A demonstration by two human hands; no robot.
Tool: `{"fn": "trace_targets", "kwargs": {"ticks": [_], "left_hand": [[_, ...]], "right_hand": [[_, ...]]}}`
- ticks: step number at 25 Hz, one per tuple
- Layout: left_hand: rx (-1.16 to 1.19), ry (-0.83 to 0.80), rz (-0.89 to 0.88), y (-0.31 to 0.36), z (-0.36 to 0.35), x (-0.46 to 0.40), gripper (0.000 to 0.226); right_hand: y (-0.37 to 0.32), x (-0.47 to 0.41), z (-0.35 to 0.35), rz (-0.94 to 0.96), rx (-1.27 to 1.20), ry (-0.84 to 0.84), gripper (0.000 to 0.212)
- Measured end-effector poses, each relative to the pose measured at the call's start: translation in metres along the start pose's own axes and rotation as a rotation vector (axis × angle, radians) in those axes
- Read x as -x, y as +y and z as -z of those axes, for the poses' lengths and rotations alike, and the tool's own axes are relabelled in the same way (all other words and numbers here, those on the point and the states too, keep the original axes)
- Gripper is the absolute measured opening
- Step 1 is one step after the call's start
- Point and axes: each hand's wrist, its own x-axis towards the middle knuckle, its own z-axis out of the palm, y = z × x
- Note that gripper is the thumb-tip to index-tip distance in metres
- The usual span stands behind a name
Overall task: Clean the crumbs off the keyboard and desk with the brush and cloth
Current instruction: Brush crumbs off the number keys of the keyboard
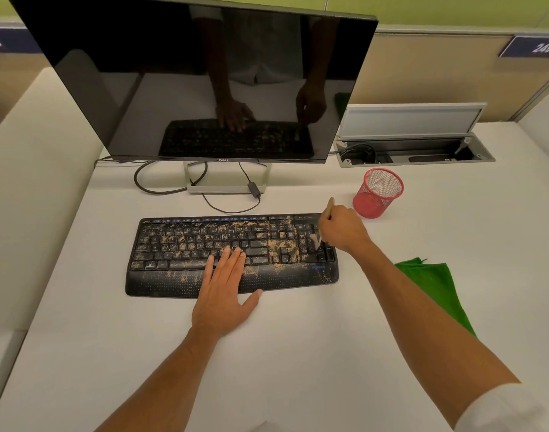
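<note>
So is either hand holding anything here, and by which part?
The right hand grips a small wooden-handled brush by its handle. The left hand holds nothing; it rests flat on the black crumb-covered keyboard.

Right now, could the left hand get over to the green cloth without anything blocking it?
Probably not directly. The left hand lies flat on the keyboard, and the right forearm crosses between it and the green cloth, with the right hand holding the brush.
</note>
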Motion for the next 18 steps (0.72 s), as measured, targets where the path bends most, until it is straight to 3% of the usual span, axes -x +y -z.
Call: {"fn": "trace_targets", "kwargs": {"ticks": [4, 10, 15, 18], "left_hand": [[-0.002, 0.004, -0.003, 0.000, 0.000, 0.000, 0.082], [0.005, 0.000, -0.004, -0.001, -0.001, 0.000, 0.083], [0.006, 0.009, -0.005, -0.001, -0.001, 0.000, 0.083], [0.020, 0.025, -0.012, -0.001, -0.001, 0.000, 0.082]], "right_hand": [[0.005, 0.006, 0.007, -0.052, -0.019, -0.141, 0.028], [-0.003, -0.002, 0.009, 0.079, -0.139, 0.162, 0.053], [-0.001, -0.002, -0.011, 0.068, -0.137, 0.141, 0.062], [-0.002, 0.007, -0.010, 0.050, -0.062, 0.104, 0.056]]}}
